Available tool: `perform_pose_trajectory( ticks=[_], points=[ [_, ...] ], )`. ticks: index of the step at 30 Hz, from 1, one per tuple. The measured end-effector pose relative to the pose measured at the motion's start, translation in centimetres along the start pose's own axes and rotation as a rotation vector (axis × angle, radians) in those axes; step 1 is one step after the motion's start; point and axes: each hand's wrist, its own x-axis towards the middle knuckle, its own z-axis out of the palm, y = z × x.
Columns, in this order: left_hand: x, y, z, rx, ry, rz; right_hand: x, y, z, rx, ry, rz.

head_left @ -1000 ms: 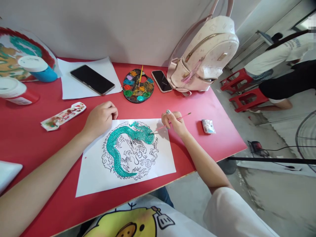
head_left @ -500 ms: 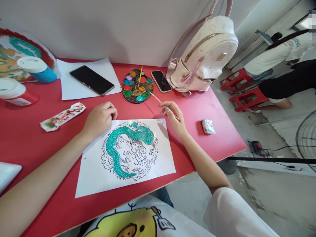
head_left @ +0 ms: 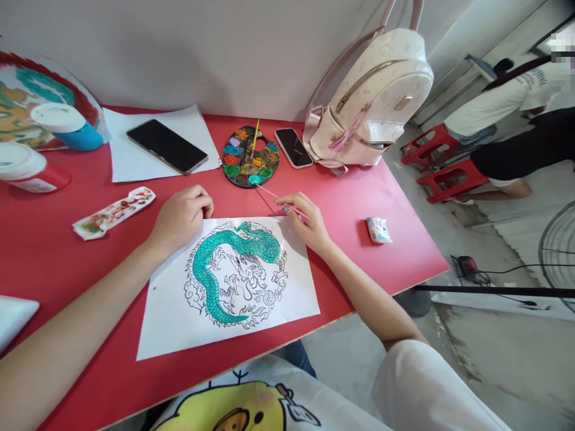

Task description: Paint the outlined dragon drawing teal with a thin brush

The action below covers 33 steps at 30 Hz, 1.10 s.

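Note:
My right hand point(head_left: 309, 224) pinches a thin paintbrush point(head_left: 269, 192), its tip at the turquoise paint on the near edge of the round palette point(head_left: 243, 174). A second brush point(head_left: 256, 139), yellow-handled, lies across the palette. Curled closed, my left hand point(head_left: 182, 216) rests at the upper left corner of a white sheet point(head_left: 171, 329). Printed on that sheet is a line-drawn dragon point(head_left: 210, 272) whose body is painted turquoise; its head and the surrounding flames and clouds are black outline on white.
Behind the left hand, a black phone point(head_left: 167, 145) lies on white paper point(head_left: 121, 161). A smaller phone point(head_left: 293, 148) and a pale backpack point(head_left: 372, 108) stand against the wall. Paint bottles point(head_left: 22, 167), a stained strip point(head_left: 114, 213) and a small packet point(head_left: 378, 230) are also on the red table.
My right hand has moved left with the paintbrush, and the brush tip has shifted from near the green paint to the turquoise. My left hand and the sheet stay in place.

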Motion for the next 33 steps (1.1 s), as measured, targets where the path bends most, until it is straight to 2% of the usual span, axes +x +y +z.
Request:
perform_pose_trajectory(
  ticks=[8, 18, 25, 30, 33],
  points=[
    [0.1, -0.4, 0.2, -0.002, 0.015, 0.015, -0.2, 0.6, 0.1, 0.02, -0.023, 0.04],
    [0.0, -0.2, -0.1, -0.022, -0.002, 0.011, 0.0, 0.5, 0.4, 0.09, 0.006, 0.115],
    [0.0, -0.1, 0.0, -0.015, -0.012, -0.012, 0.2, -0.6, 0.0, 0.207, 0.106, 0.134],
    [-0.1, 0.4, -0.3, -0.005, -0.03, -0.021, 0.4, -0.9, -0.5, 0.319, 0.215, 0.256],
    [-0.1, 0.5, -0.4, 0.003, -0.038, -0.029, 0.5, -0.9, -0.6, 0.358, 0.22, 0.312]
  ],
)
